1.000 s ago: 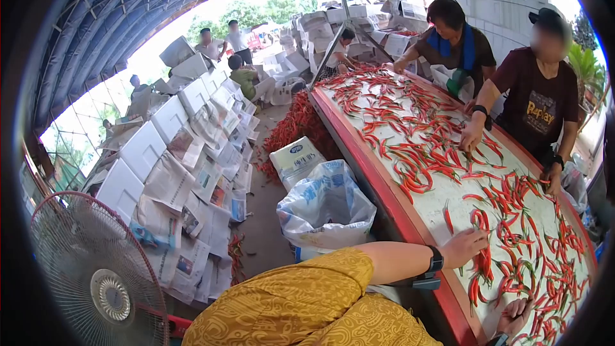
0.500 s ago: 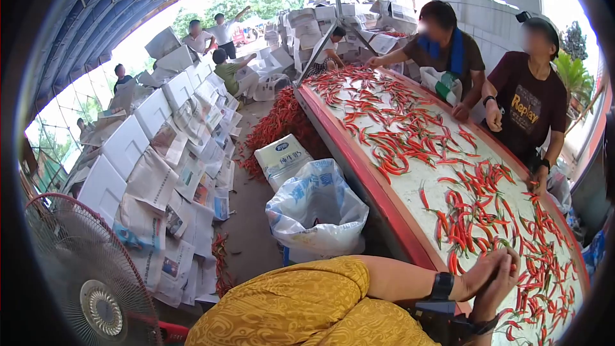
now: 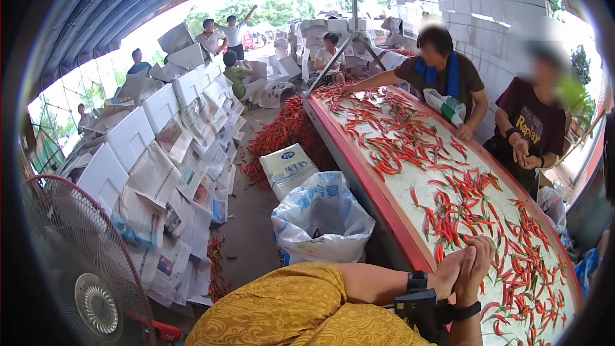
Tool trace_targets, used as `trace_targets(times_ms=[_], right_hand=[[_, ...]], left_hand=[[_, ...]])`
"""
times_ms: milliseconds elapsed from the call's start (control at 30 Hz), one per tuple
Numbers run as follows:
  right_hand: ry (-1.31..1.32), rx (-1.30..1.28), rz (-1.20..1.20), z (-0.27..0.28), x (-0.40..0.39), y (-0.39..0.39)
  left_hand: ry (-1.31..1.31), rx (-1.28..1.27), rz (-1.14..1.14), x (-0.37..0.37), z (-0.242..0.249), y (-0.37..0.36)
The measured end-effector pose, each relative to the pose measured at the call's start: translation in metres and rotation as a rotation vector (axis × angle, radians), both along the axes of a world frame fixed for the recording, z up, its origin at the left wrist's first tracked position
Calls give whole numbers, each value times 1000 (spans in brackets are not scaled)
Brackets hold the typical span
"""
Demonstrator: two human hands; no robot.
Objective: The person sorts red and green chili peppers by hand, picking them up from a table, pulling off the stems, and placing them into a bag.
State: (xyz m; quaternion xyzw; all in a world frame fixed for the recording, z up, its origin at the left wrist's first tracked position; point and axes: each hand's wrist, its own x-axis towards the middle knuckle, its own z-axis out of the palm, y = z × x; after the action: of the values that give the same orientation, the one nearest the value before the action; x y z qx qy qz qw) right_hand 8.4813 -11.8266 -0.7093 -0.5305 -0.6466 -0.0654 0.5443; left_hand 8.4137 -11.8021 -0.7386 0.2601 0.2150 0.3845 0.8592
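My left hand [image 3: 447, 274] and my right hand [image 3: 475, 263] are pressed together over the near edge of a long, pale sorting table [image 3: 402, 221]. The fingers of both are closed, and anything between them is hidden. Just beyond lie red chili peppers [image 3: 456, 214], scattered loosely across the surface. Each wrist wears a dark band, and a small black device [image 3: 416, 305] sits by my left wrist.
A plastic-lined bin [image 3: 323, 243] and a milk carton box [image 3: 288, 170] stand left of the table, before a chili heap [image 3: 282, 131]. A fan [image 3: 96, 301] and newspaper-lined foam boxes [image 3: 154, 182] fill the left. Two co-workers [image 3: 471, 86] [image 3: 528, 118] stand across the table.
My joined hands have shifted left and up from over the chilies to the table's near edge. The co-worker at far right has lifted a hand off the table and brought both hands together.
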Motion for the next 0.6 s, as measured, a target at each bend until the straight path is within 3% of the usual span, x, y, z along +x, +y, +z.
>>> trace_targets(times_ms=[100, 200, 233, 267, 300, 333, 367, 400, 467, 500, 533, 567, 600], right_hand=[[99, -109, 127, -10, 3, -13], [263, -138, 305, -11, 9, -32], [395, -151, 373, -10, 15, -40], [406, -191, 363, -6, 24, -51], [420, -234, 345, -2, 35, -61], [456, -257, 308, -2, 45, -69], [462, -254, 258, -5, 56, -78], [498, -243, 241, -7, 65, -88], [552, -244, 190, -26, 93, -102], [544, -242, 167, -23, 98, -114], [621, -205, 154, -36, 108, -120], [696, -165, 144, -47, 119, -123], [698, -159, 144, -41, 122, -134]], left_hand=[[-160, 73, 72, -10, 6, -20], [65, -255, 197, -33, -1, -3], [203, -14, 166, -61, 4, 4], [261, 38, 389, -75, -18, 26], [142, 295, 440, -109, -32, 52], [238, 847, 501, -151, -36, 76], [-70, 207, 411, -192, -34, 95], [397, 477, 671, -232, -43, 118], [1402, 1038, 1261, -267, 3, 100], [734, 461, 1265, -290, 2, 115], [703, 252, 1221, -310, 10, 116], [702, 257, 1218, -324, 8, 115], [1065, 442, 1191, -336, 5, 116]])
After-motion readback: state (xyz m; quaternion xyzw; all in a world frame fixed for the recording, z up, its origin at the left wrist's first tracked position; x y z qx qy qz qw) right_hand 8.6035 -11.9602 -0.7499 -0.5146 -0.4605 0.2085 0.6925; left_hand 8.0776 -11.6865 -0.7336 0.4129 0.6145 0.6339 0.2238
